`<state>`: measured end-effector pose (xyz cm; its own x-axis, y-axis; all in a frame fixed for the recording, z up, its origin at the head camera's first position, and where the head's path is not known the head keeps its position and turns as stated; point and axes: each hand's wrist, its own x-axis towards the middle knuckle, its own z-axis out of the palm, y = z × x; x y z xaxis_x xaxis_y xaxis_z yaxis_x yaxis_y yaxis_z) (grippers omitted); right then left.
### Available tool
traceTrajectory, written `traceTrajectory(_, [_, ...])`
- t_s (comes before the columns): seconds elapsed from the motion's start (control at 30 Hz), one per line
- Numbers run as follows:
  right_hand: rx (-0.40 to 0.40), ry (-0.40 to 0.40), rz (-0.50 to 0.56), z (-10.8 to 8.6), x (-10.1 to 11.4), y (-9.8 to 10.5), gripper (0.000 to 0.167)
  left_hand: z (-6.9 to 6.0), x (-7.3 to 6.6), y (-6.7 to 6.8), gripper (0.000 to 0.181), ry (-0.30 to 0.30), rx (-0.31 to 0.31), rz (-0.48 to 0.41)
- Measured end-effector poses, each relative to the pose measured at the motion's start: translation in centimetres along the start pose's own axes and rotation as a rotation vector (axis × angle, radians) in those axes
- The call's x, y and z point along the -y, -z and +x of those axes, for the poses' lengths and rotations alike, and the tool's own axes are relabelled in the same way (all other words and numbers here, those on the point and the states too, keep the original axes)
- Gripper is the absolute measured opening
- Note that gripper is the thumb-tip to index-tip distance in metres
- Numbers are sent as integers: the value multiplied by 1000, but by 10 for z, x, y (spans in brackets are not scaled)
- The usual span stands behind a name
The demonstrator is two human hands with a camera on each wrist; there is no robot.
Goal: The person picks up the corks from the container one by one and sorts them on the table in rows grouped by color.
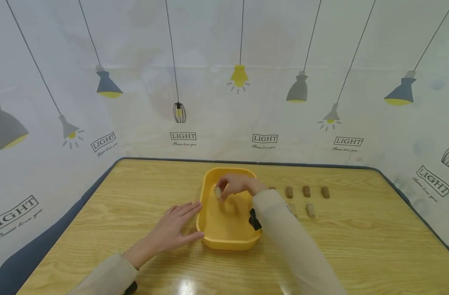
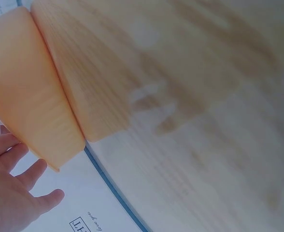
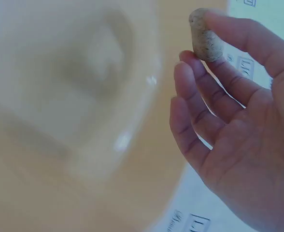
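Observation:
My right hand (image 1: pixel 234 184) is over the inside of a yellow plastic tray (image 1: pixel 229 245). Between its thumb and forefinger it pinches a tan cork stopper (image 3: pixel 205 41), held above the tray's floor. The right wrist view shows the other fingers of that hand loosely bent, apart from the cork. At the tray's left side, my left hand (image 1: pixel 171 229) lies with fingers spread and fairly straight, its fingertips touching the rim. No cork shows inside the tray, though the right forearm covers part of its right edge.
Right of the tray stand several more corks in two rows, a darker back row (image 1: pixel 306 191) and a lighter front one (image 1: pixel 310 210), partly behind the right sleeve. The wooden table (image 1: pixel 357 246) ends at a blue edge against a lamp-printed cloth backdrop (image 1: pixel 217 102).

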<state>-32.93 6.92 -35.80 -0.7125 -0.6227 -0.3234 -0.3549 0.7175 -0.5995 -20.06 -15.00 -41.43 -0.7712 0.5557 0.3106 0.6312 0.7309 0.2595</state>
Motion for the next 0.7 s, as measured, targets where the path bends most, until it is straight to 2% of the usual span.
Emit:
traceTrajectory(0.23, [-54,65,-41,-18,-5,26,30,0,2,-2,73,-14,-11,13])
traceTrajectory(0.33, [-59,46,-56,-28,-12,34,30,0,3,-3,73,-9,-10,17])
traceTrajectory(0.5, [-54,20,-96,-47,-27,40,36,0,3,-3,73,-26,-27,27])
traceTrajectory(0.7, [-71,55,-91,-73,-46,43,36,0,2,-3,72,-23,-18,27])
